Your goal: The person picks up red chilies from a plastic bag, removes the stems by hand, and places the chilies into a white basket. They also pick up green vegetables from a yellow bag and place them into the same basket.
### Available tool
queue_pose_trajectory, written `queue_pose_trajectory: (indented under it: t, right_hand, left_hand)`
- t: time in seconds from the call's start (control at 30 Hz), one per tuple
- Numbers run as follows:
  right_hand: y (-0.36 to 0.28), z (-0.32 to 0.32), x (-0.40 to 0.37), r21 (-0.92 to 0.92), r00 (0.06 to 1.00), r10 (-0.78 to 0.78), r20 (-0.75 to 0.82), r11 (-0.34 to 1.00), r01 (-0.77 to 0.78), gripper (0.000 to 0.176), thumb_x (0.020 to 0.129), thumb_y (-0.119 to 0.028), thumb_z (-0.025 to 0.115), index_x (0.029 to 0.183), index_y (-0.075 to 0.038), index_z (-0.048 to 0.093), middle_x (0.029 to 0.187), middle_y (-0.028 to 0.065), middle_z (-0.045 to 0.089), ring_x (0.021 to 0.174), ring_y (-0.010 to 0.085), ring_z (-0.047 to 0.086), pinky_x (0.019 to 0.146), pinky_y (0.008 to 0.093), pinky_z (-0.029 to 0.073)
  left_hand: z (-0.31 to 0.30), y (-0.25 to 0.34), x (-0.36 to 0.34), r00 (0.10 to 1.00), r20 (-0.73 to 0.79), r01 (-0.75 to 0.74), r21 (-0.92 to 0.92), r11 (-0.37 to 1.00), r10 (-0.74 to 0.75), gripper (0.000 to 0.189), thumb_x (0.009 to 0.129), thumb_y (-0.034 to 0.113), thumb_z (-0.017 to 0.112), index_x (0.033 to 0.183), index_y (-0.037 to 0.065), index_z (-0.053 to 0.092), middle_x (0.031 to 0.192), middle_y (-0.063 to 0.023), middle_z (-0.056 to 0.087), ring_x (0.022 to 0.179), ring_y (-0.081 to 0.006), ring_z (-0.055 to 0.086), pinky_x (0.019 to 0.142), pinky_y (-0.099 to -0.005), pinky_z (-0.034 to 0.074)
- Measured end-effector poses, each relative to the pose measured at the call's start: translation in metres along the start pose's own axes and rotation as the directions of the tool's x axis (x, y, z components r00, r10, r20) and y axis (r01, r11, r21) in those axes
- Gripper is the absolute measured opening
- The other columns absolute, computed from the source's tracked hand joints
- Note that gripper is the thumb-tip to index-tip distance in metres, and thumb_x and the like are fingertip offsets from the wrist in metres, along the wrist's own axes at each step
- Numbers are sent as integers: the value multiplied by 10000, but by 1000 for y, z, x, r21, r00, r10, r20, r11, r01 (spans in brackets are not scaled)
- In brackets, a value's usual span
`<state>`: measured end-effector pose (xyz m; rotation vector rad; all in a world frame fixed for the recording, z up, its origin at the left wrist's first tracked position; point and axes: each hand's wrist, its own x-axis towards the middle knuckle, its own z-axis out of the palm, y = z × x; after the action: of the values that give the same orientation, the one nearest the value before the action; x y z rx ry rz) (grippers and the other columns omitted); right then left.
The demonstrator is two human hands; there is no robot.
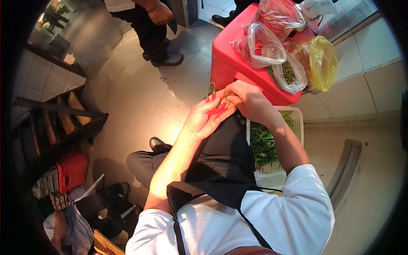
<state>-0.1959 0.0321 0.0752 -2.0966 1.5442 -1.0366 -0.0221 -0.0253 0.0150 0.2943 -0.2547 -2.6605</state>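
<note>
Several red chili peppers [220, 110] with green stems lie across the palm and fingers of my left hand [201, 120], which is curled round them in front of my knees. Some stems point up past its fingers. My right hand [250, 101] meets it from the right, thumb and fingertips pinched at the stem end of one chili. The fingers partly cover that tip. Beyond my hands, a clear plastic bag [272, 54] with red chilies rests on a red box [227, 53].
A bag of small green pieces [289, 73] and a yellow bag [325, 63] sit on the box. Leafy greens [262, 144] fill a white basket [274, 180] by my right leg. One person [148, 25] stands ahead; another person [78, 225] is at lower left, near wooden slats [63, 114].
</note>
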Motion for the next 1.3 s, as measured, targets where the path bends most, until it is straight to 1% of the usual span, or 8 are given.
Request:
queue_pose_trajectory:
  t: [0.17,0.2,0.37,0.43,0.5,0.63,0.77,1.3]
  right_hand:
    - [1,-20,-16,47,940,203,-273,979,-198,70,854,-38,580,916,-8,592,806,138,593,748,280,616,659,349,491]
    - [12,-20,-23,112,879,252,-404,968,-226,56,877,-19,588,932,-7,592,761,56,557,656,118,503,619,241,434]
    - [86,-71,-49,-296,666,158,-729,805,-515,171,880,-105,613,1023,-13,629,914,144,660,794,274,637,717,361,493]
    - [145,-87,-69,-580,767,204,-609,544,-606,242,862,-97,625,1092,-20,628,943,176,658,865,326,633,766,384,492]
    - [139,-81,-63,-571,700,10,-714,569,-591,309,854,-88,627,1156,-20,615,936,173,658,889,316,627,791,378,489]
    - [32,-37,-28,-11,726,380,-573,883,-470,231,883,-99,620,1093,-5,643,918,131,664,811,200,628,754,312,494]
    - [-18,24,-2,43,950,26,-311,999,-14,257,794,-42,683,1048,-20,652,881,141,629,795,282,623,711,342,510]
    - [-56,74,52,74,995,-62,-73,995,68,212,781,-55,679,987,-34,638,899,133,590,825,293,596,722,369,501]
  left_hand:
    - [11,-7,11,1000,-14,27,-3,1000,-27,429,993,186,454,1361,-29,402,1349,-210,486,1234,-321,507,1042,-446,436]
    - [10,-9,13,999,6,33,-14,999,-33,436,993,191,455,1368,-24,396,1377,-215,461,1263,-332,481,1054,-453,423]
    - [15,-10,12,998,23,-58,23,998,58,485,992,232,470,1400,-3,351,1426,-209,404,1316,-349,416,1087,-471,377]
    - [17,-9,9,995,43,-86,-23,996,87,487,992,236,470,1401,1,351,1432,-205,397,1323,-347,406,1092,-475,370]
    - [14,-5,10,990,79,-113,-90,990,120,485,994,237,468,1402,3,351,1436,-201,392,1329,-345,398,1095,-479,365]
    - [8,3,6,972,103,-193,-147,970,209,474,1006,229,424,1413,6,324,1478,-211,321,1364,-360,337,1127,-505,317]
    - [1,9,-2,956,95,-268,-110,957,279,465,1016,237,412,1407,-1,335,1435,-195,395,1323,-311,413,1074,-451,395]
    - [-16,40,-50,886,-7,-464,-1,886,464,520,1010,306,421,1393,-37,343,1357,-191,472,1220,-278,497,1041,-400,406]
